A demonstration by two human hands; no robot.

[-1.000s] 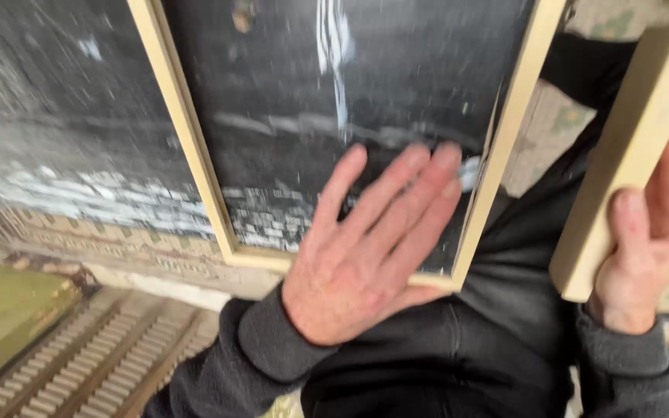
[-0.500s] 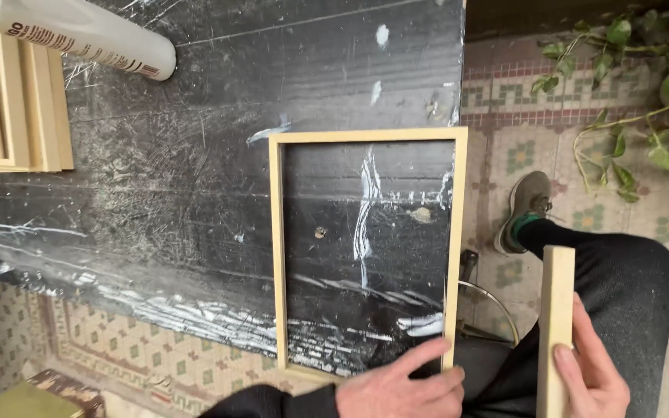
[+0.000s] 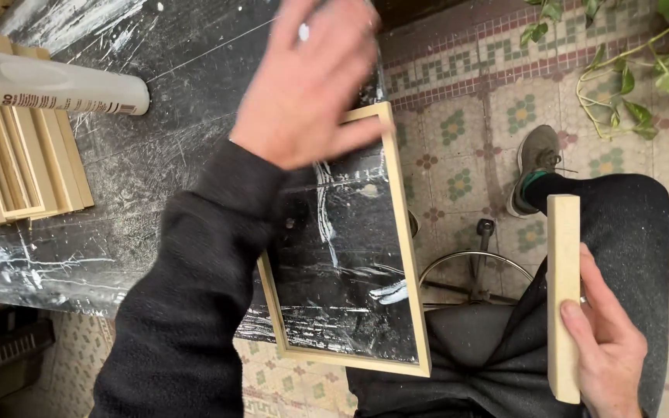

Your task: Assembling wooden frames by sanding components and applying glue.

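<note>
Fingers and thumb of the right hand (image 3: 609, 352) are closed round the lower end of a pale wooden block (image 3: 564, 298), which stands upright over the lap, clear of the table. Just beyond it the dark trousers (image 3: 621, 224) run out to a grey shoe (image 3: 537, 166), with the chrome ring of a stool base (image 3: 475, 267) showing beneath. To the left, a thin light-wood frame (image 3: 408, 255) lies flat on the black work table (image 3: 118, 224), its near end hanging past the table edge toward the lap; its corners look joined and square, so the frame itself seems put together, though whether it is glued fast cannot be told from here. The left hand (image 3: 311, 81) is raised above the frame's far end, blurred, fingers loosely spread and holding nothing, its black sleeve (image 3: 195, 294) crossing the frame's left rail. Further off on the left, a stack of similar wooden frames (image 3: 21, 166) sits on the table, which suggests several are already made, and a white tube with a dark cap (image 3: 52, 83) lies on its side touching the top of that stack. The table top is black, scuffed and streaked with dried white smears. Beyond it the floor is patterned tile (image 3: 505, 85) in cream, green and red, with a trailing green plant (image 3: 644, 73) at the far right corner.
</note>
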